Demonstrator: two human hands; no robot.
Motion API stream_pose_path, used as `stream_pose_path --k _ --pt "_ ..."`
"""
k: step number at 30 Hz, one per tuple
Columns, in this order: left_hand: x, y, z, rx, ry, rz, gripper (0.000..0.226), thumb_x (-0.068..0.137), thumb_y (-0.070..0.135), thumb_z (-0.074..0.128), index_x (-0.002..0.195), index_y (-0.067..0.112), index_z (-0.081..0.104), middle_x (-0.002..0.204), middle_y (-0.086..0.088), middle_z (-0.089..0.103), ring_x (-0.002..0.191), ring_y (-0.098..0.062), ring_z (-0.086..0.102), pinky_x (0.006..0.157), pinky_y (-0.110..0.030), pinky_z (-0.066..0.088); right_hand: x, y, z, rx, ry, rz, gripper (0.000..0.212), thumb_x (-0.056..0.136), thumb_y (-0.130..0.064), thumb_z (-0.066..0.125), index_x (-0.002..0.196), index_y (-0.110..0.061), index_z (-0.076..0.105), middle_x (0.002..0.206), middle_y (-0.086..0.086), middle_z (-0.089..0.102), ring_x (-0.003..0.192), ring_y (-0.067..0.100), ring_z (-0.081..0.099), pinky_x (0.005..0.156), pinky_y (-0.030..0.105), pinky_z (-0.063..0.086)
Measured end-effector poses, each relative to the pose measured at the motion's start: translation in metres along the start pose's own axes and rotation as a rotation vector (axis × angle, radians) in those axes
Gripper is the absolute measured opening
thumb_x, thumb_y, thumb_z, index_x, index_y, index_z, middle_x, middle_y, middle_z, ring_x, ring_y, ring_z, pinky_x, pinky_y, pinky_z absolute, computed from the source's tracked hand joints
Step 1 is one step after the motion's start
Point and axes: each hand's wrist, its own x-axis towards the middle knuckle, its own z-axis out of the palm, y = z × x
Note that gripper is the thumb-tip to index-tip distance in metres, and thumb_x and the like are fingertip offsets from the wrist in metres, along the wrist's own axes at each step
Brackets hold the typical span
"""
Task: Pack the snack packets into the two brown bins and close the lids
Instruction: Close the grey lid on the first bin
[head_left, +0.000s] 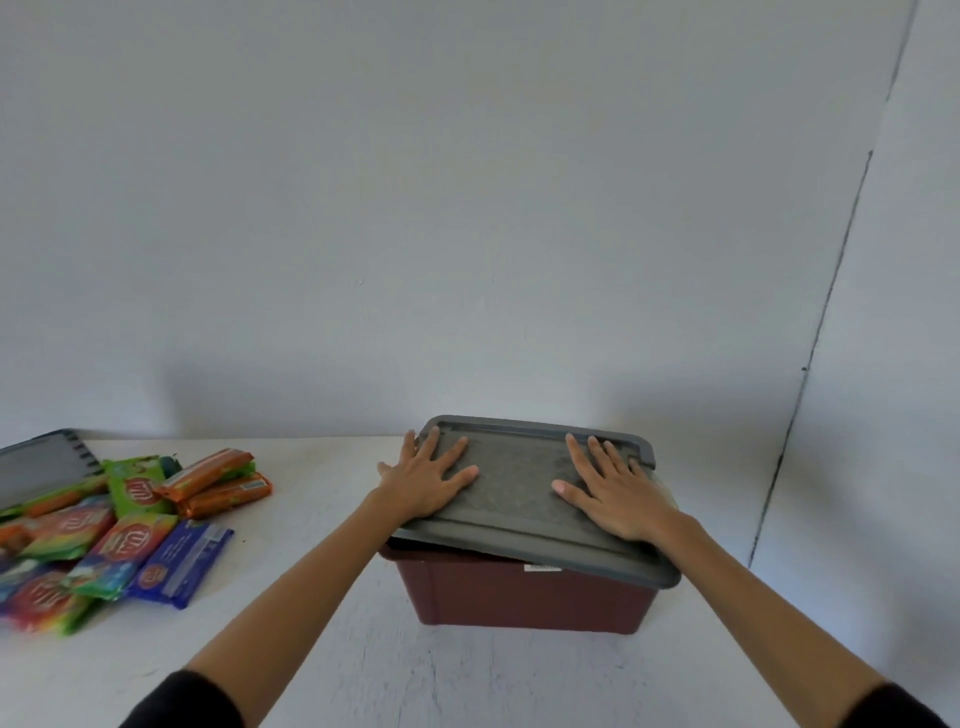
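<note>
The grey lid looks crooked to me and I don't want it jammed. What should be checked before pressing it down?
1. Left hand and right hand flat on the grey lid: ok.
2. Lid square on the brown bin: not ok, it sits skewed, with a gap at the near left corner.
3. Nothing caught under the lid: cannot tell.
4. Bin filled: cannot tell, the lid hides the inside.
5. All snack packets packed: not ok, a pile lies on the table to the left.

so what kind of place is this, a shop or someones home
Hard to say: probably a plain room set up for packing, not a shop. There is a bare white wall, a white table, loose snack packets in a pile and one brown bin with a grey lid.
</note>
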Motion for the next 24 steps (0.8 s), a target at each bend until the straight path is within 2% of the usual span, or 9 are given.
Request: stream_pose_path --k 4,7,9,12,14,16,20,22,24 --pt "-0.016 0.009 0.01 -0.038 0.003 -0.082 0.065 0.09 0.064 0.017 0.147 0.038 -0.003 0.158 -0.002 -0.006 0.143 -0.035 -0.003 0.112 -0.06 0.013 0.009 0.011 -0.005 -0.018 -0.025 -0.071 0.081 0.08 -0.073 0.007 0.145 -0.031 -0.018 0.157 0.001 -0.015 0.145 0.016 -0.012 0.118 0.038 -0.002" --pt "-0.022 0.012 0.016 0.011 0.031 -0.105 0.066 0.09 0.066 0.015 0.147 0.037 -0.002 0.158 -0.003 -0.003 0.142 -0.033 0.007 0.109 -0.059 0.016 0.012 0.013 -0.003 -0.051 -0.029 -0.101 0.115 0.047 -0.091 -0.018 0.146 -0.033 -0.014 0.157 -0.001 -0.014 0.145 0.015 -0.011 0.118 0.037 -0.001" --pt "-0.021 0.01 0.016 0.016 0.043 -0.099 0.066 0.089 0.066 0.015 0.147 0.038 0.0 0.158 -0.003 -0.002 0.141 -0.033 0.01 0.109 -0.059 0.018 0.014 0.013 0.001 -0.068 0.0 -0.098 0.123 0.039 -0.091 -0.024 0.147 -0.033 -0.012 0.158 0.0 -0.011 0.146 0.015 -0.008 0.118 0.037 0.001" --pt "-0.021 0.009 0.016 -0.039 0.07 -0.101 0.067 0.089 0.067 0.019 0.147 0.037 0.001 0.157 -0.001 -0.011 0.142 -0.033 0.004 0.108 -0.061 0.02 0.012 0.014 0.005 -0.076 0.128 -0.054 0.112 0.05 -0.087 -0.024 0.147 -0.035 -0.009 0.159 0.002 -0.002 0.147 0.019 -0.001 0.118 0.043 0.004" --pt "-0.024 0.009 0.014 -0.124 0.134 -0.16 0.069 0.089 0.067 0.022 0.147 0.037 -0.001 0.155 -0.003 -0.019 0.142 -0.037 -0.002 0.106 -0.063 0.021 0.012 0.015 0.006 -0.134 0.258 0.061 0.082 0.077 -0.078 -0.005 0.148 -0.036 -0.006 0.158 0.008 0.001 0.145 0.028 0.004 0.115 0.052 0.009" --pt "-0.024 0.008 0.012 -0.184 0.157 -0.22 0.072 0.09 0.065 0.023 0.147 0.034 -0.006 0.154 -0.011 -0.019 0.14 -0.044 0.004 0.106 -0.059 0.024 0.011 0.017 0.008 -0.104 0.299 0.234 0.07 0.089 -0.067 0.015 0.148 -0.036 -0.005 0.157 0.016 0.002 0.142 0.04 0.011 0.112 0.058 0.014" --pt "-0.019 0.004 0.011 -0.173 0.102 -0.266 0.075 0.089 0.066 0.022 0.147 0.031 -0.011 0.149 -0.027 0.012 0.125 -0.046 0.038 0.103 -0.048 0.035 0.008 0.024 0.011 0.241 0.231 0.436 0.079 0.086 -0.07 0.02 0.149 -0.029 -0.008 0.15 0.025 0.021 0.13 0.044 0.035 0.105 0.054 0.033" --pt "-0.016 -0.001 0.01 -0.239 0.078 -0.277 0.074 0.09 0.065 0.023 0.147 0.033 -0.011 0.143 -0.028 0.027 0.124 -0.042 0.042 0.101 -0.045 0.036 0.007 0.027 0.01 0.336 0.238 0.424 0.081 0.088 -0.068 0.02 0.149 -0.024 -0.011 0.143 0.021 0.04 0.119 0.037 0.051 0.096 0.043 0.044" --pt "-0.013 -0.007 0.005 -0.324 0.034 -0.282 0.074 0.091 0.062 0.027 0.147 0.03 -0.009 0.143 -0.024 0.035 0.127 -0.039 0.041 0.101 -0.043 0.035 0.006 0.027 0.008 0.409 0.248 0.43 0.082 0.09 -0.065 0.022 0.148 -0.02 -0.015 0.141 0.017 0.044 0.117 0.035 0.054 0.092 0.041 0.046"
